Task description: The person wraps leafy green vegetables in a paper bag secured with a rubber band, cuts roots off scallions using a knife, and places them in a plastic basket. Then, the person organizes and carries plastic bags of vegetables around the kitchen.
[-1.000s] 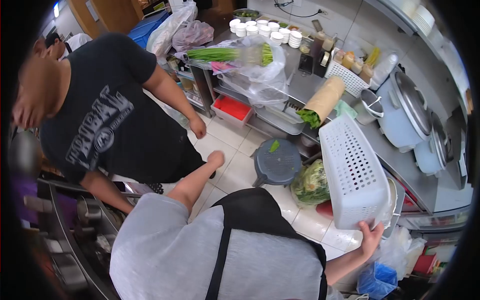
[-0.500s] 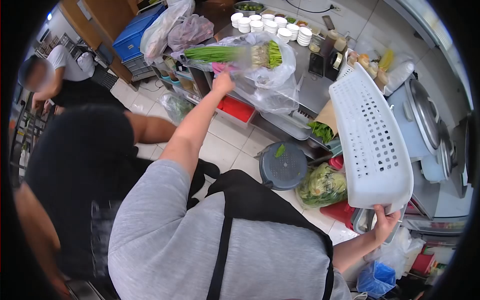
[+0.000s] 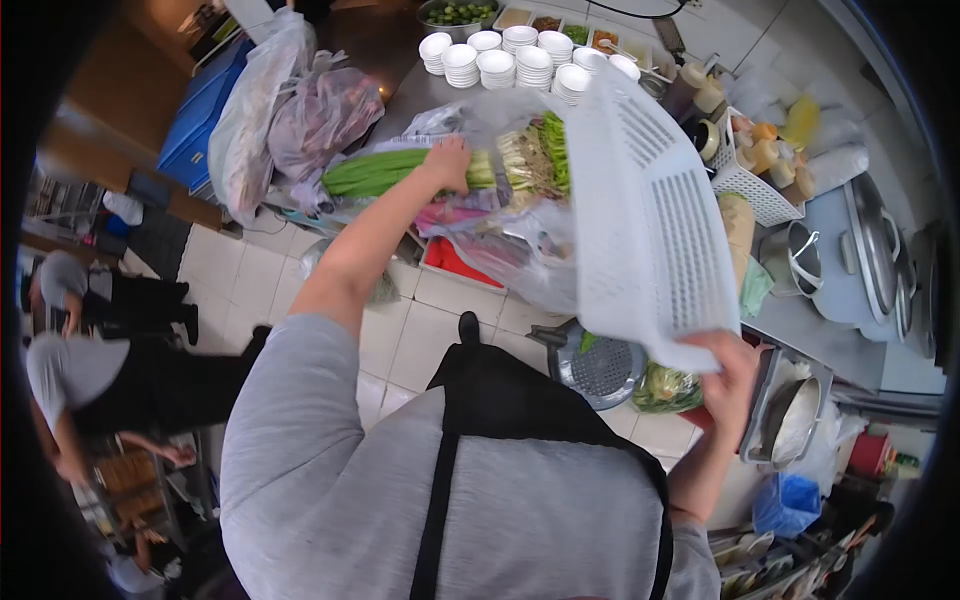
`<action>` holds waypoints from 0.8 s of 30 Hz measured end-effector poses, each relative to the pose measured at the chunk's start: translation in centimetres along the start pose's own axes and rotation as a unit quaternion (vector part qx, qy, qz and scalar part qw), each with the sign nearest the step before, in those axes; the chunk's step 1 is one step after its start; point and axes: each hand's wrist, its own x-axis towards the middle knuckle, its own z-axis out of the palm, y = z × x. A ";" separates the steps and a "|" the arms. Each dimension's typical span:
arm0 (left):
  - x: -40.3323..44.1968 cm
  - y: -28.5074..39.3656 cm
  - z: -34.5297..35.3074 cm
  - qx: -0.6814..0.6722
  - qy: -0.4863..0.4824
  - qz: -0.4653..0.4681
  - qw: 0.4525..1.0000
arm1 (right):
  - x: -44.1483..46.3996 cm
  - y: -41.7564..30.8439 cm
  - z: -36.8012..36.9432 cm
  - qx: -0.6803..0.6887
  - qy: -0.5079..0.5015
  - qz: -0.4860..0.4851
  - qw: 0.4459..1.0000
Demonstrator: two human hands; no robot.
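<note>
A long bunch of green onions (image 3: pixel 375 174) lies on a plastic bag (image 3: pixel 535 245) on the metal counter, its roots pointing right. My left hand (image 3: pixel 450 165) is closed over the middle of the stalks, though its fingertips are partly hidden. Leafy greens (image 3: pixel 556 150) lie beside the root end. My right hand (image 3: pixel 730 370) grips the near end of a white perforated basket (image 3: pixel 650 215). The basket is raised and tilted, slightly blurred, and covers part of the bag and counter.
Stacks of small white dishes (image 3: pixel 497 68) stand behind the onions. Filled plastic bags (image 3: pixel 325 115) sit on the left. A grey lidded bin (image 3: pixel 600 370) is on the floor below the counter. A metal pot (image 3: pixel 790 257) stands right. Several people work at the far left.
My left hand has moved from the bag's near side onto the green onions. The basket has swung left over the counter with my right hand. The person in black beside me is out of view.
</note>
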 end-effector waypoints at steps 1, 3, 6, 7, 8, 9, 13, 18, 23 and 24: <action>0.2 -0.3 -0.2 -0.001 -0.006 0.011 1.000 | 2.7 0.1 2.5 -0.048 -0.010 -0.037 0.998; 0.1 -0.4 -0.7 -0.030 -0.023 0.021 0.999 | 6.4 1.4 7.5 -0.126 -0.032 -0.046 0.990; 1.4 -0.8 -0.4 -0.056 -0.055 0.020 0.997 | 8.1 4.3 13.3 -0.188 -0.062 -0.049 0.979; 1.7 -1.1 -0.2 -0.056 -0.059 0.030 0.996 | 7.9 4.7 14.6 -0.214 -0.076 -0.051 0.973; 2.2 -1.4 -0.2 -0.079 -0.071 0.039 0.994 | 7.7 4.9 15.5 -0.238 -0.090 -0.056 0.965; 2.5 -1.8 -0.2 -0.101 -0.083 0.048 0.990 | 7.7 4.7 16.1 -0.254 -0.094 -0.054 0.961; 4.2 -4.6 -0.4 -0.184 -0.128 0.093 0.970 | 8.0 3.9 16.3 -0.249 -0.095 -0.036 0.963; 5.4 -7.0 1.5 -0.332 -0.142 0.141 0.922 | 8.2 3.9 15.6 -0.248 -0.115 -0.013 0.962; 0.8 -2.7 -0.7 -0.158 0.041 0.077 0.984 | 8.1 3.7 16.0 -0.251 -0.097 0.005 0.963; 0.7 -1.9 -0.8 -0.157 0.042 0.084 0.983 | 8.3 3.6 16.2 -0.256 -0.098 0.004 0.962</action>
